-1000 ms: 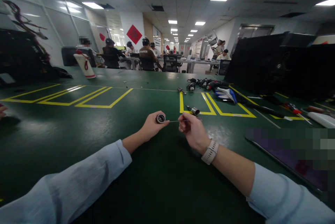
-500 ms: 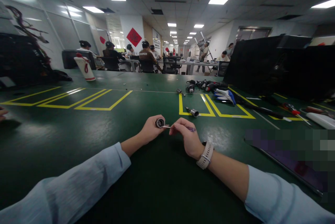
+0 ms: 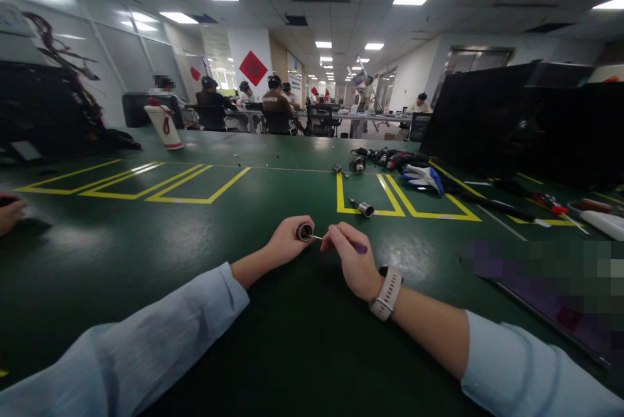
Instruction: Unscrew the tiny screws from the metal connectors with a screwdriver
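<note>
My left hand (image 3: 283, 243) is closed around a round metal cylinder (image 3: 304, 232), whose hollow end faces me and slightly right. A thin screwdriver with a purple handle (image 3: 360, 248) is pinched in my right hand (image 3: 355, 264). Its metal shaft runs left to the rim of the cylinder's opening; whether the tip touches a screw is too small to see. Beyond my hands, a silver metal part with a pointed shaft (image 3: 364, 208) lies on the front yellow tape line. A smaller metal piece (image 3: 338, 170) lies farther back.
On the green table (image 3: 195, 261), blue-and-white gloves (image 3: 423, 179) lie beside dark tools and cables (image 3: 385, 157). A red-handled screwdriver (image 3: 553, 204) and a pixelated purple panel (image 3: 541, 313) are at right, a white cup (image 3: 164, 128) at back left. Another person's hand (image 3: 10, 214) shows at left.
The view has shifted slightly, so most things sit a little farther right. The screwdriver's handle has dipped a bit against the cylinder. More of the other person's hand shows at left.
</note>
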### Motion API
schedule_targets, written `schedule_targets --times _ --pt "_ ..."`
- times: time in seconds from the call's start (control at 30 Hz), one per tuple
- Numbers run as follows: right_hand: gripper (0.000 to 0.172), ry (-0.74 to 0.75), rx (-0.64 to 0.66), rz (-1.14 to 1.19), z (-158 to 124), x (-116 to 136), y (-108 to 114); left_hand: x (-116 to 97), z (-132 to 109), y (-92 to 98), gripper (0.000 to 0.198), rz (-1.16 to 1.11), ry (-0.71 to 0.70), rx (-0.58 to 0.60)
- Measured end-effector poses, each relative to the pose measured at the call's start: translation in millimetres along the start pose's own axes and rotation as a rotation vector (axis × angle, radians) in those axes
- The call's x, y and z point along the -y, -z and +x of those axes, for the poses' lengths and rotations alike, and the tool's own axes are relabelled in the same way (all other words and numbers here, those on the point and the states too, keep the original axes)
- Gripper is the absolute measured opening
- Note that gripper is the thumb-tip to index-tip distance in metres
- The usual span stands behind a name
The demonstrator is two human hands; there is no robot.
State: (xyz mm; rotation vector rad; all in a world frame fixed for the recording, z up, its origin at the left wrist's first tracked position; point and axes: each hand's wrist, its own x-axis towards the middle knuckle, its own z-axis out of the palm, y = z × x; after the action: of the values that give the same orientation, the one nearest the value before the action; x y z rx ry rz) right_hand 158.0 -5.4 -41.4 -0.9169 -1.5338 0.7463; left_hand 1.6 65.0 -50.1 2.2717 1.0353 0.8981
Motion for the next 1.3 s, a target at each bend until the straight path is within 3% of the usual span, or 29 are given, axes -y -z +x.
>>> schedule_targets --times 0.27,0.43,0.67,0.77,0.9,0.97,1.13,1.3 --pt "0.032 0.036 -0.022 -0.126 0 1 -3 -4 -2 -0.4 0.011 0.295 -0.128 0.052" --pt "0.032 -0.216 -0.073 0.214 8 -9 0 -6 -3 0.0 0.006 0.314 -0.141 0.060" --pt "0.024 -0.518 -0.131 0.591 13 -17 -3 0 -1 -2.5 0.008 0.104 -0.053 0.027" --pt "0.026 -0.418 -0.141 0.502 10 -13 -4 1 -1 -2.7 0.007 0.117 -0.021 0.013" --pt "0.032 -0.186 -0.090 0.189 5 -6 -4 -2 -1 -1.6 0.007 0.256 0.002 0.003" --pt "0.035 -0.161 -0.062 0.122 5 -5 -4 -5 -2 -0.8 0.009 0.328 -0.021 0.015" --pt "0.026 -0.398 -0.133 0.426 11 -11 -3 -8 -3 -0.6 0.006 0.353 -0.039 0.009" --pt "0.023 -0.566 -0.168 0.636 14 -13 -3 -2 -2 -2.6 0.007 0.118 -0.026 0.004"
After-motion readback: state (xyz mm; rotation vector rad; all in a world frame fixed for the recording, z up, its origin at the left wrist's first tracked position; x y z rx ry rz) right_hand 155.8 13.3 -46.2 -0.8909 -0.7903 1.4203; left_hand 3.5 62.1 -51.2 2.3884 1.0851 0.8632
